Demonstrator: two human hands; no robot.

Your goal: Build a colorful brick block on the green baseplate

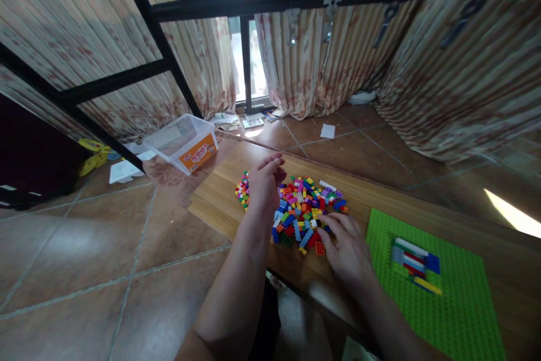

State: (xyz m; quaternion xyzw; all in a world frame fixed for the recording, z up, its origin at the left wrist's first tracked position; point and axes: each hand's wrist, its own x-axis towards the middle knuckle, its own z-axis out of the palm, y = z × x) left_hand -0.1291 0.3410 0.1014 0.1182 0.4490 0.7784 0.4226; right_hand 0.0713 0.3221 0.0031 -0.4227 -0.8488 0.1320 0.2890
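A heap of small coloured bricks (302,206) lies on a wooden table (220,189). My left hand (265,182) rests on the heap's left part, fingers stretched out and slightly apart, nothing visibly in them. My right hand (347,243) lies flat at the heap's near right edge, fingertips touching the bricks. To the right sits a green baseplate (460,304) with a few long bricks (415,262) in white, red, blue and yellow stuck side by side on it.
A clear plastic box with an orange label (186,142) stands at the table's far left corner. Beyond it are tiled floor (84,248), scattered papers (122,170), striped curtains (321,62) and a black metal frame (177,68).
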